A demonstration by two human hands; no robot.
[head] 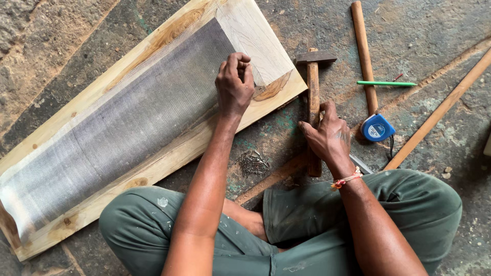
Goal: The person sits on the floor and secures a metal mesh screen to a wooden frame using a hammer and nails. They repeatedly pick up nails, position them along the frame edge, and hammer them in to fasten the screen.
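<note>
Mesh held on the plank, hammer grasped on the floor.

At upper centre, the left hand [234, 84] pinches the wire mesh [123, 122] against the wooden plank [169, 158]; right of centre, the right hand [327, 137] closes around the hammer [313, 102] handle, nails [253, 162] nearby.

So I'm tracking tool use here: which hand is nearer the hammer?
Right. The right hand rests on the hammer handle, fingers touching it. The left hand is off to the side, pinched at the edge of the wire mesh on the wooden board.
</note>
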